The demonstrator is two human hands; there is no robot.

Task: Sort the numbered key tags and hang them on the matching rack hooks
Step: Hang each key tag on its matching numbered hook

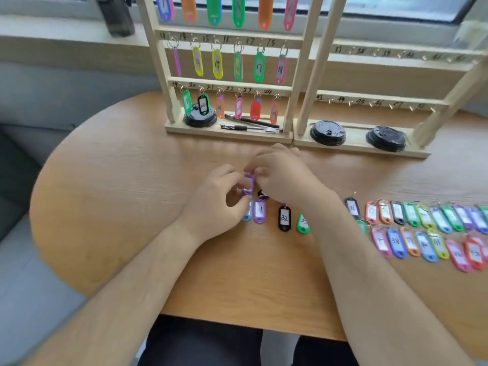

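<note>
A purple key tag is lifted just above the table between both hands. My left hand pinches its body, and my right hand pinches its top end, where the ring is hidden by fingers. Below them lie a light blue tag, a purple tag, a black tag marked 32 and a green tag. Two rows of several coloured tags stretch to the right. The left wooden rack has tags hanging on hooks 13 to 24. The right rack has bare hooks.
Black cup lids sit on the rack bases: one on the left, two on the right. Two pens lie on the left base. A dark bottle stands on the windowsill. The round wooden table's edge curves at left.
</note>
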